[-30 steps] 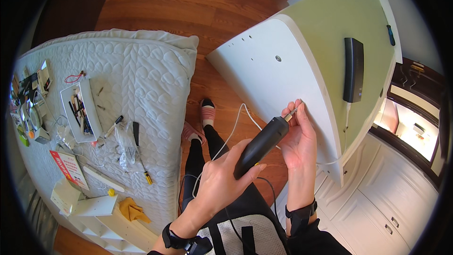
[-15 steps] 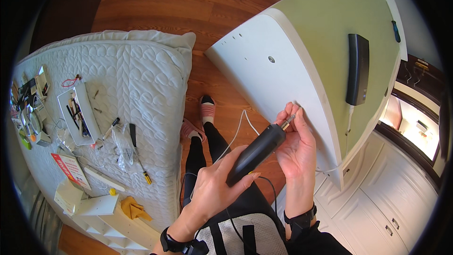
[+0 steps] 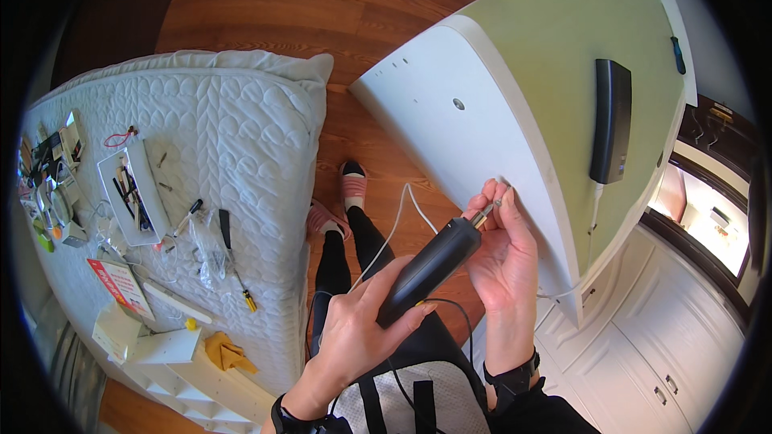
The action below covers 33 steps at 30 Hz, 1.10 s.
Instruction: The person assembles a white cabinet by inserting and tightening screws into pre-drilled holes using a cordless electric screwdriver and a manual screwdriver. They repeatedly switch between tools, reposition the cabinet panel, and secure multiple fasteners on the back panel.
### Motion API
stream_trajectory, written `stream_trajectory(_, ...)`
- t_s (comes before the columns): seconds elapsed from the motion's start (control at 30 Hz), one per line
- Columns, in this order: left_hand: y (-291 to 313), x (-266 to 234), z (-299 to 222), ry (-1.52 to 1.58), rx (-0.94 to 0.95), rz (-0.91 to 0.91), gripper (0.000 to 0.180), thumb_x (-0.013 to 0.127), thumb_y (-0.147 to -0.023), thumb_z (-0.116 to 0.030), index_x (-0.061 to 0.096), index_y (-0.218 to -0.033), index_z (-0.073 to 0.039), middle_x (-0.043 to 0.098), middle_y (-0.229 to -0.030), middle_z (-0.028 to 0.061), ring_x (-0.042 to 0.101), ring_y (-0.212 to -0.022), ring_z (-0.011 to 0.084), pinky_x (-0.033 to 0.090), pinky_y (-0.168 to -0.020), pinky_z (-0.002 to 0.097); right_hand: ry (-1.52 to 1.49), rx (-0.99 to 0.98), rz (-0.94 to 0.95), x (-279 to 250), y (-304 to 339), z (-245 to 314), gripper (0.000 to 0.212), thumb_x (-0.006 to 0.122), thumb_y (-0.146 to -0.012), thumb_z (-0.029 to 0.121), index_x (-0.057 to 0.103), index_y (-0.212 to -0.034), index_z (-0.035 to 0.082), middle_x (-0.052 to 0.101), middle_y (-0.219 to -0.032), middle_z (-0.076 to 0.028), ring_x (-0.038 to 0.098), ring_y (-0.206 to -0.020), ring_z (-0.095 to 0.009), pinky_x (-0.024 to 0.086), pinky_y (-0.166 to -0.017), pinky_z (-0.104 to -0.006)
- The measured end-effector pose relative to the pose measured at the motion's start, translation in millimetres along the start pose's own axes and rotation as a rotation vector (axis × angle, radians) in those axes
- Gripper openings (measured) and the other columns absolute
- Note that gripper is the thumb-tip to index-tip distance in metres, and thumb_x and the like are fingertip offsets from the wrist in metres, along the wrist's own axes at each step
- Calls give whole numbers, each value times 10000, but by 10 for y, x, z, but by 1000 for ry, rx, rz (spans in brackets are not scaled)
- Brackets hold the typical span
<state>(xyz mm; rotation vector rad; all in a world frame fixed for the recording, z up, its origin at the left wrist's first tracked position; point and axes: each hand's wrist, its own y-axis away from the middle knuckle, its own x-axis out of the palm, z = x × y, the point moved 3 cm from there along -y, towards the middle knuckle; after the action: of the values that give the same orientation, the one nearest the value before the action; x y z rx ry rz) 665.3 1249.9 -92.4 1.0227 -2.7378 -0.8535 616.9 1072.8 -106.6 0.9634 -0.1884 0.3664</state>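
My left hand (image 3: 362,323) is wrapped around a black electric screwdriver (image 3: 426,269) that points up and to the right. Its metal bit (image 3: 482,215) reaches the fingertips of my right hand (image 3: 505,253), which is palm up. Thumb and fingers there are pinched at the bit's end on a small metal screw (image 3: 498,202). Just beyond the fingertips stands the white side panel (image 3: 450,72) of a piece of furniture, with a round fitting (image 3: 458,104) and several small holes in it.
A black box-shaped device (image 3: 611,120) with a white cable and a dark screwdriver (image 3: 677,56) lie on the green surface. On the left, the quilted mattress (image 3: 265,137) carries a tray of tools (image 3: 157,193), a plastic bag and a white shelf unit (image 3: 177,362). White cabinets (image 3: 627,345) stand at right.
The electric screwdriver and my left hand have shifted slightly down and left, so more of the bit shows. My right hand keeps its pinch in nearly the same place.
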Motion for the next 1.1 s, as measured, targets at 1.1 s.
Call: stream_trajectory(1.1,-882,-424,-884,447,197,-515,236,652,-879,-94,621,-1079,25,662,-1058,106,599,-914,128,461,-791,248,534,-946,-771,-2269,806,1719,229,520,-998,198,594,-992,-19,649,-1054,-106,577,-920,-161,452,-875,-297)
